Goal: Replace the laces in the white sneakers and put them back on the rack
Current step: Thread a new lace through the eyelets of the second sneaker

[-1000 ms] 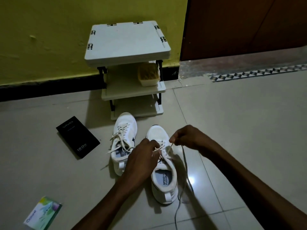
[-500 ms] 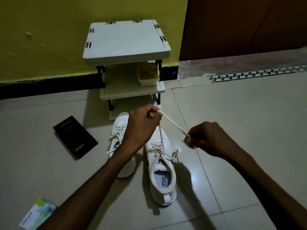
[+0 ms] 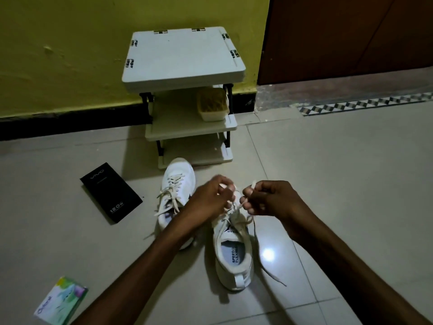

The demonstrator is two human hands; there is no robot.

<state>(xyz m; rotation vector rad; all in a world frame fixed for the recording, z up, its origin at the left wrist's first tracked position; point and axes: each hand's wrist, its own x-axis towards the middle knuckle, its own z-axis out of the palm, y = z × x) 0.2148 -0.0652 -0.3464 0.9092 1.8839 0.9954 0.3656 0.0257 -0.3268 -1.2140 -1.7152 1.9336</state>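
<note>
Your left hand [image 3: 210,198] and right hand [image 3: 269,198]: both curled, almost touching, each pinching a run of the cream flat lace [image 3: 253,184] above the upper eyelets of the nearer white sneaker [image 3: 234,256]; the left grip is motion-blurred but shows pale lace between the fingers. Change noted: half a second ago your left hand was raised towards the rack, drawing the lace taut, with your right hand well apart; both have since dropped and closed in over the tongue. Reading: slack has been pulled through, and you are probably set to feed the next eyelet or start the knot. One loose tail lies on the floor beside the heel. Nearer sneaker: upright on the grey tiled floor [image 3: 351,184], heel towards you, lacing unfinished. Farther white sneaker [image 3: 180,170]: just beside it, partly behind your left forearm, laced but apparently untied, toe at the foot of the white three-shelf plastic rack [image 3: 182,55]. Neither shoe is shelved yet. Rack contents: a pale tub [image 3: 212,106] on the middle shelf. Outlying: a black carton [image 3: 111,192], a small pastel box [image 3: 62,301].
</note>
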